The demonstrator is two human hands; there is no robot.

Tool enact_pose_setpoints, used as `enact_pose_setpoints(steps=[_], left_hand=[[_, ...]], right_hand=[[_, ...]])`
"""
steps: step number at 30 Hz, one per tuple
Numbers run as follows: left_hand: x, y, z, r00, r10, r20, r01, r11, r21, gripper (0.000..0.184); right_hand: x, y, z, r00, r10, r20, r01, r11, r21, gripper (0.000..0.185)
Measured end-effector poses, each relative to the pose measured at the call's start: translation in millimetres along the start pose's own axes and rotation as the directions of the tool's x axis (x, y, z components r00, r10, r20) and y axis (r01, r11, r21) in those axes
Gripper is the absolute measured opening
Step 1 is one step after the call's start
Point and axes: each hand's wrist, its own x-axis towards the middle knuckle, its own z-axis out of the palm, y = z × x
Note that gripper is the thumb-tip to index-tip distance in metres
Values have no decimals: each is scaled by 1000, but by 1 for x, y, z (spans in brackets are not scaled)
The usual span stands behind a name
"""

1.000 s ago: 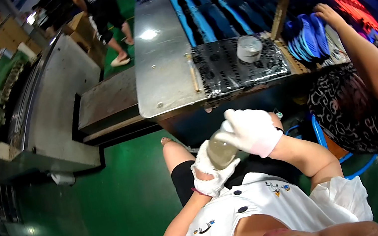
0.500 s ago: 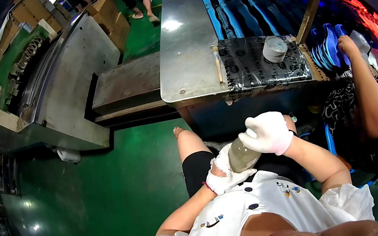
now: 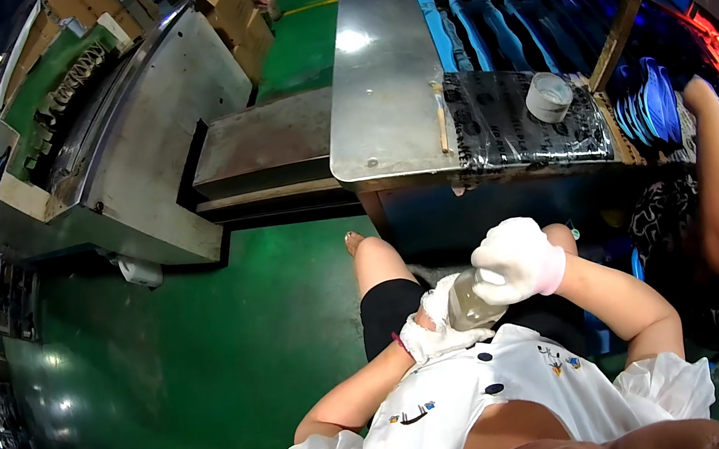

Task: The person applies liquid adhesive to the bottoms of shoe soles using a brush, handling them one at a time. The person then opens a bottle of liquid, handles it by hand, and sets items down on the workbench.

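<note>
A translucent bottle or jar (image 3: 471,306), greyish and tilted, is held over my lap. My left hand (image 3: 436,330), in a white glove with bare fingers partly showing, is wrapped round its lower body. My right hand (image 3: 518,261), in a white knitted glove with a pink cuff, is closed over the bottle's upper end. The glove hides that end, so whether a lid sits under the fingers cannot be made out.
A metal worktable (image 3: 382,91) stands ahead, with a round white tub (image 3: 549,98) and a brush (image 3: 442,118) on it. Blue strips (image 3: 492,18) lie behind. A co-worker's arm (image 3: 717,181) is at right, near stacked blue pieces (image 3: 647,106). Cardboard boxes (image 3: 235,20) stand farther back.
My right hand has curled tighter over the bottle's end. The co-worker's hand has moved off the blue pieces. A walking person has moved mostly out of view, and the scene has shifted right.
</note>
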Motion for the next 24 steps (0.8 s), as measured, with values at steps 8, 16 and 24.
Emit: enact_pose_setpoints(steps=[8, 16, 24], left_hand=[[4, 16, -16, 996, 35, -76, -20, 982, 189, 79], [26, 41, -34, 991, 88, -97, -78, 992, 103, 83], [39, 40, -29, 989, 84, -125, -73, 994, 86, 83]], right_hand=[[28, -16, -57, 939, -111, 326, 127, 992, -27, 29], [39, -26, -97, 962, 30, 270, -41, 998, 36, 45], [44, -29, -113, 781, 291, 552, -179, 952, -249, 41]])
